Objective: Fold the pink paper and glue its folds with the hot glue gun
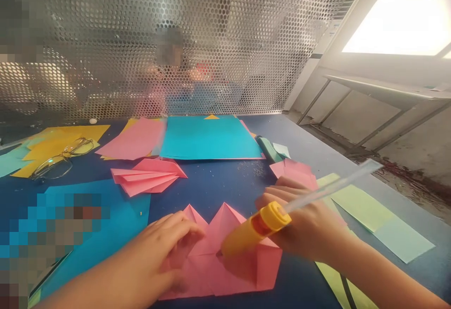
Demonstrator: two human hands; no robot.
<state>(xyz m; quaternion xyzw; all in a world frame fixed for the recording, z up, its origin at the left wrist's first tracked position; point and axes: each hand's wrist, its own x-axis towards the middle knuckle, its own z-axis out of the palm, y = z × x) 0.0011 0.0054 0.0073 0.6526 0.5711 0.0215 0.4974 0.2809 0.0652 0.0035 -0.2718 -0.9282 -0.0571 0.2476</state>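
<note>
A folded pink paper piece [229,257] with two pointed peaks lies on the dark blue table in front of me. My left hand [165,248] rests flat on its left part, fingers pressing the paper down. My right hand [303,224] grips a yellow glue gun [252,234] with an orange collar and a clear glue stick [331,184] jutting out behind; its nozzle touches the pink paper near the middle.
A fan-folded pink piece [148,177] lies beyond. Teal sheet [209,137], pink sheets [136,137], yellow sheets with eyeglasses [61,158] sit farther back. Pale green strips [380,220] lie to the right. A perforated metal screen [176,41] stands behind the table, with people behind it.
</note>
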